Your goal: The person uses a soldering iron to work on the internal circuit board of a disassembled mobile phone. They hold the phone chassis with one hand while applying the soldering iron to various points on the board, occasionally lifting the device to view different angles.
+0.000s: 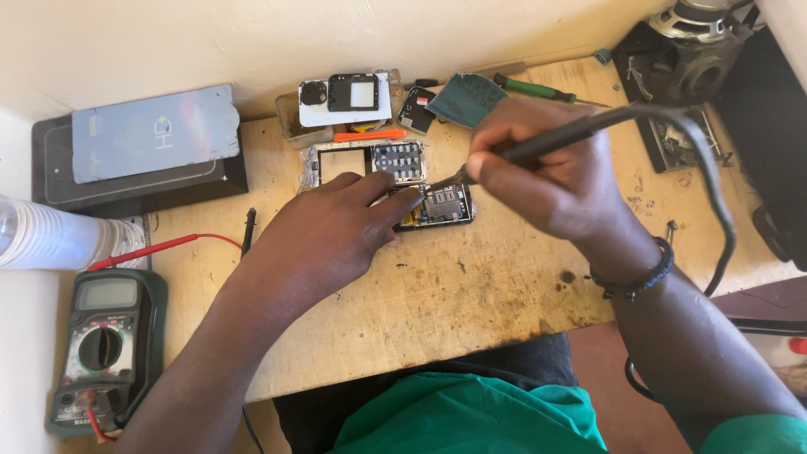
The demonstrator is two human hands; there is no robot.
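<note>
An opened phone circuit board [444, 206] lies on the wooden bench [471, 294]. My left hand [324, 235] rests on the bench and pins the board's left end with its fingertips. My right hand [546, 168] grips a black soldering iron [580, 130] like a pen. The iron's metal tip touches the board near my left fingertips. Its black cable [714, 202] loops off to the right. A phone frame with a keypad part [370, 161] lies just behind the board.
A multimeter [102, 349] with red lead sits at front left. A dark box with a grey plate [151, 139] stands at back left. Phone covers [345, 97], an orange tool [370, 134], a green screwdriver [538, 88] and a speaker [693, 46] line the back.
</note>
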